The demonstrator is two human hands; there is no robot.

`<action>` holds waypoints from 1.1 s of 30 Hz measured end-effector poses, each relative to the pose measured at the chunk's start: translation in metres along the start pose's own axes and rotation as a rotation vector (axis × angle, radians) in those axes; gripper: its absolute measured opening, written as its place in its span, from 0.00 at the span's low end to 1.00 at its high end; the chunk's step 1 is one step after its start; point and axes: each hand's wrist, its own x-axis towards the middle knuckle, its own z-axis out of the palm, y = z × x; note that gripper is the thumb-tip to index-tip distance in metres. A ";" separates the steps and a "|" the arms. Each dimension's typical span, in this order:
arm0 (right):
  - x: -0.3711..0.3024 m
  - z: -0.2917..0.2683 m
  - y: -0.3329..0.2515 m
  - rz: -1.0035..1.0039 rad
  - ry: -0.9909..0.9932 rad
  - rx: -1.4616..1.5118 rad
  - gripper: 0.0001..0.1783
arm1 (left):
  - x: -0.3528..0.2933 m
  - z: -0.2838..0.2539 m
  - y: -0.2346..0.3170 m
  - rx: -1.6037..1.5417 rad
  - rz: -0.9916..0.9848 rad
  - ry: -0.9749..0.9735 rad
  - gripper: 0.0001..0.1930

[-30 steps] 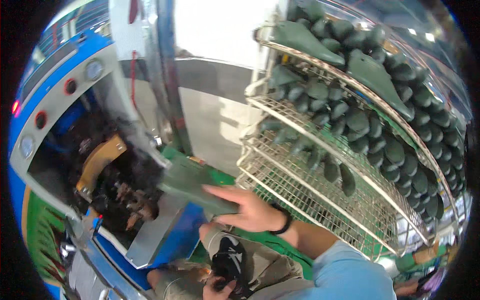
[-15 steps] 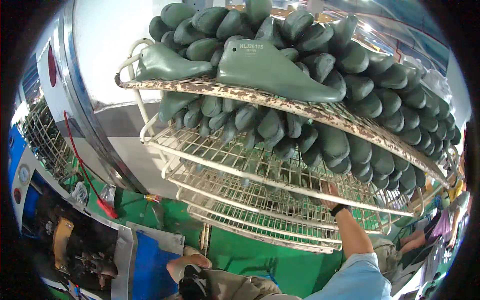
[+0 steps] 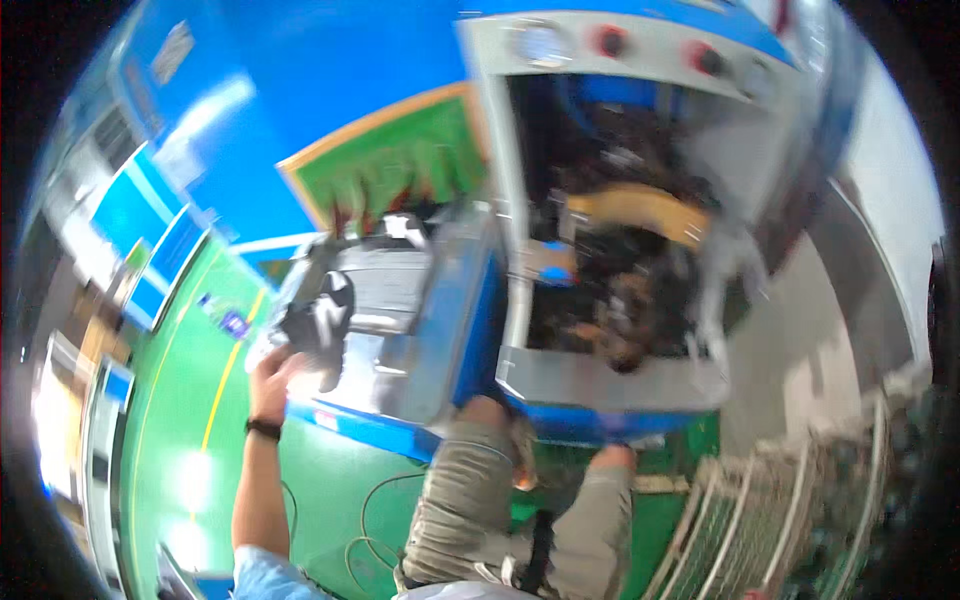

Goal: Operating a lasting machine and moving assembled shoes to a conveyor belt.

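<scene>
The view is blurred by motion. My left hand (image 3: 272, 372) reaches up from the lower left, a black band on its wrist. Its fingers are closed on the lower edge of a black and white shoe (image 3: 322, 318). The shoe is over the grey metal shelf (image 3: 395, 300) that sticks out from the left side of a blue machine (image 3: 470, 330). My right hand is out of sight. My legs in khaki trousers (image 3: 470, 510) show at the bottom centre.
The machine's open grey chamber (image 3: 620, 290) holds dark parts and a yellow piece, with red buttons (image 3: 610, 42) and a round gauge above. A wire rack (image 3: 790, 520) stands at the lower right. Cables (image 3: 365, 520) lie on the green floor, with a yellow line (image 3: 225, 385) at the left.
My view has swung from the rack of green shoe lasts back to the blue machine. My right arm has left the picture, and my left hand now holds the shoe up at the grey shelf.
</scene>
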 end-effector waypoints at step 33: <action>0.004 0.121 -0.354 -0.736 -1.224 1.318 0.45 | -0.068 0.132 0.043 -0.678 0.051 -0.218 0.38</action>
